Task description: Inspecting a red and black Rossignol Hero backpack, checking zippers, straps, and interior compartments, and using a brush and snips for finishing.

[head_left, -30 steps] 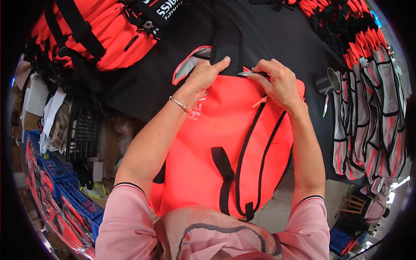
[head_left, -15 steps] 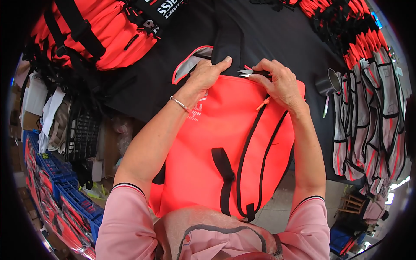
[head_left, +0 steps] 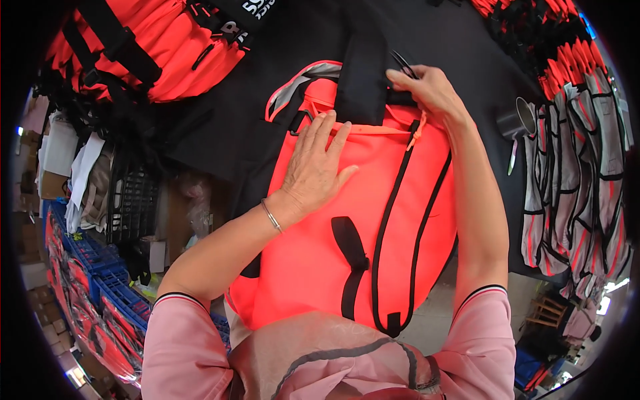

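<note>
A bright coral-red backpack [head_left: 313,267] lies in front of me with its top edge away from me. Its front has black zip lines and a black webbing strap [head_left: 350,293]. My left hand [head_left: 313,160] rests on the upper front, fingers stretched out near the top seam; it holds nothing. At the bag's upper right, my right hand [head_left: 427,90] is closed around small thread snips [head_left: 402,63], whose dark end sticks up past the fingers. A wide black strap [head_left: 362,73] runs up from the bag's top, beside the right hand. An orange zip pull cord [head_left: 418,131] hangs below that hand.
A black-covered table [head_left: 447,40] lies beneath the bag. Stacked red bags [head_left: 153,53] fill the far left. A metal cup [head_left: 517,120] stands at the right, beside hanging grey-and-red trimmed pieces [head_left: 577,173]. Blue crates [head_left: 110,273] and a black basket [head_left: 133,200] are at the left.
My left hand has let go of the bag's top edge and flattened onto its front. My right hand has moved up with the snips, which now point away. The bag's top opening shows more.
</note>
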Action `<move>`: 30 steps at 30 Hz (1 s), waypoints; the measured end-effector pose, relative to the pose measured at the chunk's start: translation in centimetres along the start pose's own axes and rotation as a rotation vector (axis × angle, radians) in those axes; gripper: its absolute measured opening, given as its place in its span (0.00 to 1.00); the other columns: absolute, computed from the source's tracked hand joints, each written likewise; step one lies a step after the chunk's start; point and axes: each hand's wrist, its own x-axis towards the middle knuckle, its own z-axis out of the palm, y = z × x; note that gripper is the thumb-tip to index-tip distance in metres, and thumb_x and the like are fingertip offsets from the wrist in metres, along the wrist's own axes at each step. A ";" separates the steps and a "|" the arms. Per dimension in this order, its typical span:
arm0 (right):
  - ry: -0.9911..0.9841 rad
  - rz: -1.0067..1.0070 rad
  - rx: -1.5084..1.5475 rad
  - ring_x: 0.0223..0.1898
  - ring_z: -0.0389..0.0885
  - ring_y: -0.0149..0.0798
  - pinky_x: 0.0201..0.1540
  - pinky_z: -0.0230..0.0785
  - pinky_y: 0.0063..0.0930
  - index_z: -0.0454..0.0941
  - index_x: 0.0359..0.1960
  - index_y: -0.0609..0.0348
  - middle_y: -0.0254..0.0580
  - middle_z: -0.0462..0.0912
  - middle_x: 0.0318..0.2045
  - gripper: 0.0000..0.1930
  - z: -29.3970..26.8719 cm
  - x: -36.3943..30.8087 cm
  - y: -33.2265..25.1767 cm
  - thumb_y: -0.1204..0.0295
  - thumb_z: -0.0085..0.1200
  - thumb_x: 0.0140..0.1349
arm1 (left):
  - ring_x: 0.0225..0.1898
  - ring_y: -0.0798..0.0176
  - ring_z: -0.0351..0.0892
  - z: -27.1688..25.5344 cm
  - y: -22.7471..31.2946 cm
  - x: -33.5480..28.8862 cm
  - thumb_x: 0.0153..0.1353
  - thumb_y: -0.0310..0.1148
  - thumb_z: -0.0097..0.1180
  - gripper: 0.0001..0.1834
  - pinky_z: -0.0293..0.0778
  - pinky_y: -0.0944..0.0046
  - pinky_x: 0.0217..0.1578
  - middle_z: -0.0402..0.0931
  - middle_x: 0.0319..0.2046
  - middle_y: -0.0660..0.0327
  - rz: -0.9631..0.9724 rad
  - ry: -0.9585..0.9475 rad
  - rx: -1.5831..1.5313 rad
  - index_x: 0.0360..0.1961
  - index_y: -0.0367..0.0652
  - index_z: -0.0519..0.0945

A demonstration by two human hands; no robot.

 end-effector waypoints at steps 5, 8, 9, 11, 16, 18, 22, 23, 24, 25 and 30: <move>0.073 0.049 0.384 0.15 0.62 0.25 0.18 0.55 0.23 0.75 0.24 0.61 0.30 0.70 0.17 0.14 3.5 3.0 0.8 0.69 0.70 0.54 | 0.64 0.45 0.64 0.1 0.1 0.3 0.56 0.38 0.65 0.29 0.60 0.50 0.64 0.70 0.55 0.47 0.066 0.049 -0.079 0.55 0.33 0.72; 0.253 0.130 0.559 0.17 0.67 0.28 0.19 0.58 0.25 0.75 0.22 0.62 0.33 0.72 0.18 0.10 4.2 3.5 1.8 0.81 0.66 0.54 | 0.59 0.46 0.68 -0.3 0.0 0.6 0.57 0.36 0.64 0.21 0.64 0.50 0.59 0.72 0.50 0.49 0.090 0.056 -0.106 0.47 0.35 0.74; 0.271 0.136 0.569 0.16 0.65 0.27 0.18 0.57 0.24 0.73 0.21 0.60 0.32 0.71 0.18 0.11 4.3 4.0 2.3 0.80 0.66 0.55 | 0.59 0.46 0.68 -0.3 -0.1 0.6 0.57 0.36 0.64 0.21 0.64 0.50 0.59 0.72 0.50 0.49 0.091 0.055 -0.106 0.47 0.35 0.74; 0.294 0.137 0.576 0.16 0.64 0.26 0.18 0.56 0.24 0.71 0.20 0.58 0.31 0.70 0.17 0.13 4.4 4.3 3.0 0.79 0.65 0.55 | 0.53 0.48 0.72 -0.3 -0.2 0.8 0.57 0.35 0.63 0.17 0.64 0.50 0.56 0.75 0.44 0.52 0.114 0.120 -0.088 0.43 0.37 0.75; 0.226 0.069 0.778 0.15 0.59 0.20 0.16 0.50 0.19 0.70 0.25 0.53 0.22 0.64 0.17 0.12 3.6 3.6 2.6 0.76 0.64 0.60 | 0.44 0.51 0.77 0.0 -1.6 2.9 0.60 0.36 0.61 0.17 0.71 0.54 0.46 0.77 0.41 0.53 -0.012 0.151 -0.180 0.45 0.38 0.76; 0.220 0.031 0.784 0.16 0.59 0.19 0.16 0.49 0.17 0.70 0.25 0.51 0.21 0.64 0.17 0.12 3.6 2.7 2.2 0.74 0.63 0.60 | 0.39 0.52 0.79 -0.1 -1.9 4.6 0.61 0.38 0.61 0.17 0.73 0.56 0.41 0.78 0.41 0.53 -0.084 0.275 -0.309 0.46 0.38 0.77; 0.221 -0.100 0.736 0.16 0.60 0.19 0.16 0.50 0.17 0.70 0.27 0.50 0.22 0.66 0.19 0.12 3.3 1.5 1.4 0.70 0.64 0.61 | 0.31 0.50 0.80 -0.8 -2.7 8.5 0.64 0.39 0.58 0.16 0.74 0.57 0.34 0.80 0.34 0.53 -0.179 0.276 -0.276 0.44 0.38 0.78; 0.234 -0.142 0.725 0.16 0.60 0.19 0.16 0.50 0.17 0.70 0.28 0.50 0.22 0.66 0.19 0.12 3.2 1.3 1.8 0.69 0.63 0.61 | 0.30 0.50 0.80 -0.7 -2.9 9.5 0.64 0.38 0.57 0.15 0.74 0.57 0.34 0.80 0.30 0.53 -0.273 0.085 -0.309 0.44 0.37 0.79; 0.233 -0.192 0.715 0.16 0.60 0.18 0.17 0.51 0.16 0.70 0.29 0.50 0.22 0.65 0.19 0.11 3.4 0.8 1.1 0.69 0.63 0.62 | 0.30 0.50 0.80 -0.7 -3.4 10.1 0.65 0.37 0.56 0.14 0.74 0.57 0.34 0.80 0.27 0.53 -0.374 -0.097 -0.329 0.43 0.36 0.80; 0.258 -0.214 0.689 0.17 0.60 0.18 0.17 0.51 0.16 0.70 0.29 0.50 0.21 0.65 0.19 0.11 3.4 0.3 0.4 0.69 0.62 0.62 | 0.27 0.58 0.81 0.6 -5.1 9.8 0.65 0.34 0.54 0.14 0.74 0.60 0.29 0.80 0.24 0.54 -0.221 0.038 -0.425 0.44 0.34 0.81; 0.260 -0.310 0.522 0.18 0.60 0.18 0.18 0.51 0.16 0.67 0.28 0.52 0.23 0.64 0.18 0.12 3.6 -4.9 -2.1 0.71 0.59 0.64 | 0.35 0.76 0.75 -4.3 -5.5 11.9 0.70 0.44 0.44 0.26 0.69 0.76 0.25 0.82 0.44 0.59 -0.361 0.092 -1.048 0.59 0.37 0.75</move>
